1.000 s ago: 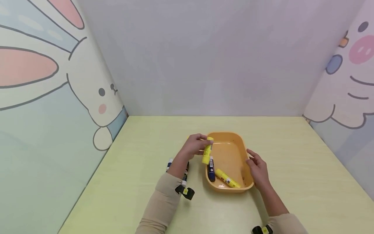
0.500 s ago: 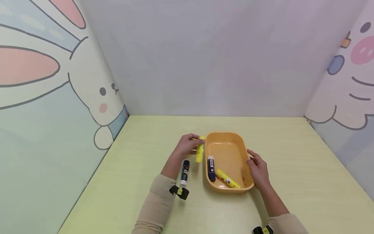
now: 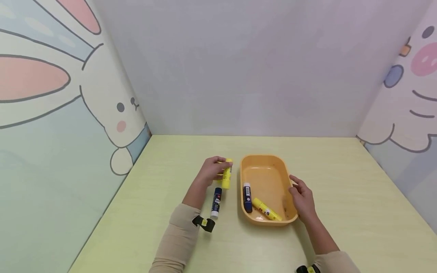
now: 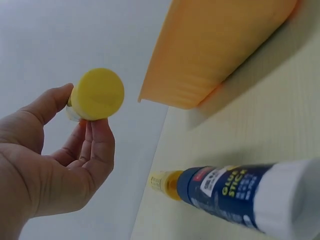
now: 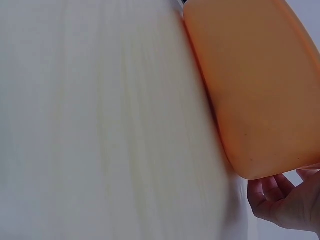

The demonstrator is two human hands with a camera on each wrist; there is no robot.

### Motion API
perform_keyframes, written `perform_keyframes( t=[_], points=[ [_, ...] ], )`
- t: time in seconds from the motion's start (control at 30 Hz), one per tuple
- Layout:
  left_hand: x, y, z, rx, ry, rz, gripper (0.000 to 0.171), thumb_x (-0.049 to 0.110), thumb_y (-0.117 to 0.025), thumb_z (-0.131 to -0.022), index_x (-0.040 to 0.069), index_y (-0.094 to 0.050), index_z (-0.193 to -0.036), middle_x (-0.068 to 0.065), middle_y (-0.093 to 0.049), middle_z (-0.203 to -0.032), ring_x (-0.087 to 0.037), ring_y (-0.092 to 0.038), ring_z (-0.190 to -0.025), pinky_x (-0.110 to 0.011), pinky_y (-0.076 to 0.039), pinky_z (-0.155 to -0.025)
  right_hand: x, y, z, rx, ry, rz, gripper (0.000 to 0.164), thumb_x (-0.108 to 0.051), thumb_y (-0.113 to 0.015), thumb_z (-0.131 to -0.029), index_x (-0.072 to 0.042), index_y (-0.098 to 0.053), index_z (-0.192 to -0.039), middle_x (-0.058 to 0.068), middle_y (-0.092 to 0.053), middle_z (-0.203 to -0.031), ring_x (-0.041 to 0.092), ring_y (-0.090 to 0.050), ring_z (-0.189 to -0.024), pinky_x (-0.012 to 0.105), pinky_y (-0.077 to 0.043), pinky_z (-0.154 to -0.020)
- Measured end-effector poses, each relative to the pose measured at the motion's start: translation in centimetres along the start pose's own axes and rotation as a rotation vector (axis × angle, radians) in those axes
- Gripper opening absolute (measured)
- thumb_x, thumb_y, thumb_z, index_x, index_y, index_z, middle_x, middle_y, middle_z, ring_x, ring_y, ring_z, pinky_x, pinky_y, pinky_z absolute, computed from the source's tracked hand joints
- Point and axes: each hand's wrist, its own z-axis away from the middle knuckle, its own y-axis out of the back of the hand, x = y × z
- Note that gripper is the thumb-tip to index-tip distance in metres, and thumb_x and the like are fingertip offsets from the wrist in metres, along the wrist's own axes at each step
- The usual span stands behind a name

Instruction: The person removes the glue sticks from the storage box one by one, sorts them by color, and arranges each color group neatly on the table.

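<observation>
My left hand (image 3: pixel 211 170) pinches a yellow glue stick (image 3: pixel 227 178) between thumb and fingers, left of the orange tray (image 3: pixel 264 178). Its round yellow end (image 4: pixel 100 95) faces the camera in the left wrist view. On the right side of the tray, my right hand (image 3: pixel 303 197) grips the rim, and the right wrist view has its curled fingers (image 5: pixel 272 192) at the tray's edge. Inside the tray lie a dark blue glue stick (image 3: pixel 247 198) with a white end and a yellow stick (image 3: pixel 267 209) with a label.
Another dark blue glue stick (image 3: pixel 216 203) lies on the pale table (image 3: pixel 164 182), just below the left hand. Behind it in the left wrist view is a further yellow stick (image 4: pixel 165 183). A plain wall (image 3: pixel 239 76) closes the table's far edge, with cartoon-printed panels at both sides.
My left hand has carried the yellow glue stick leftward, from over the tray's left rim to beside the tray. The blue glue stick on the table is now uncovered. The right hand stays on the tray.
</observation>
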Motion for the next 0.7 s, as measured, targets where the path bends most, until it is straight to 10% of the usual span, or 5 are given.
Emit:
perform_keyframes(
  t=[0.7],
  points=[
    [-0.8,3.8,-0.4,0.069,0.010,0.031,0.042,0.027,-0.071,-0.083,0.004,-0.059,-0.117,-0.011,-0.064,-0.103,-0.022,-0.064,-0.082,-0.036,-0.053,-0.071,-0.2,0.0,0.2,-0.022,-0.006,0.010,0.043,-0.004,-0.040,-0.095,-0.005,-0.041,-0.138,0.023,-0.047,-0.128,0.027,-0.043,-0.114,0.010,-0.036,-0.073]
  ],
)
